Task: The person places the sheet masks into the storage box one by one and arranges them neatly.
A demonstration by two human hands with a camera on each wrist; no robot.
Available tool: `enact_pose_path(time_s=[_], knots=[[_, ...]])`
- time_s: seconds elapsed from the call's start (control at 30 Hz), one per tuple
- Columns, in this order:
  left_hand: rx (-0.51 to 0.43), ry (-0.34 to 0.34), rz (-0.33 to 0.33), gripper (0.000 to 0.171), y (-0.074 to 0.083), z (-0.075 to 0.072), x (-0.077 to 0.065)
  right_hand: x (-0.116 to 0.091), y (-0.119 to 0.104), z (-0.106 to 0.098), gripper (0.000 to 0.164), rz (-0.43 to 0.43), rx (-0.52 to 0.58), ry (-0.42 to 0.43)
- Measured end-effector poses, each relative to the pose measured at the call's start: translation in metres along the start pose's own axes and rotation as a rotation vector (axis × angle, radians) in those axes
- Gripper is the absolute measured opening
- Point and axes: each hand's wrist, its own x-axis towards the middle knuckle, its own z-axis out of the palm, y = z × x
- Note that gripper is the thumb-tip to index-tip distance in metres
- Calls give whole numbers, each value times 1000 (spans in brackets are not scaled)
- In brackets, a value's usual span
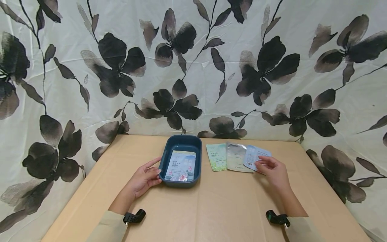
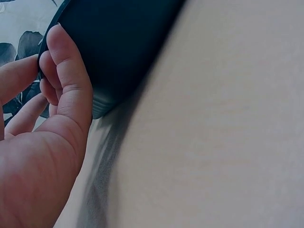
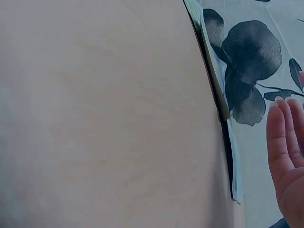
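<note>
My left hand holds the left side of a dark blue rectangular tub, with the thumb against its wall and the fingers at the rim. Inside the tub lies a pale blue sachet with pink flowers. To its right, three flat sachets overlap on the table: a green one, a silver one and a light blue one with a barcode. Over the right edge of the light blue sachet is my right hand. In the right wrist view its fingers look straight and apart from the sachets.
A tan-covered table carries everything. Behind and beside it hangs a white cloth with dark flowers. Each wrist wears a black band with a small camera, one on the left and one on the right.
</note>
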Motion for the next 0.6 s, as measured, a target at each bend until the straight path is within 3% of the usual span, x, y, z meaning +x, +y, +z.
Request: enact_pose_path(time_s=[0.23, 0.6], knots=[[-9, -10, 6, 71, 0, 0, 1, 5, 3, -5, 49, -21, -93, 67], [-8, -7, -3, 70, -1, -1, 2, 15, 4, -15, 51, 39, -176, 110]])
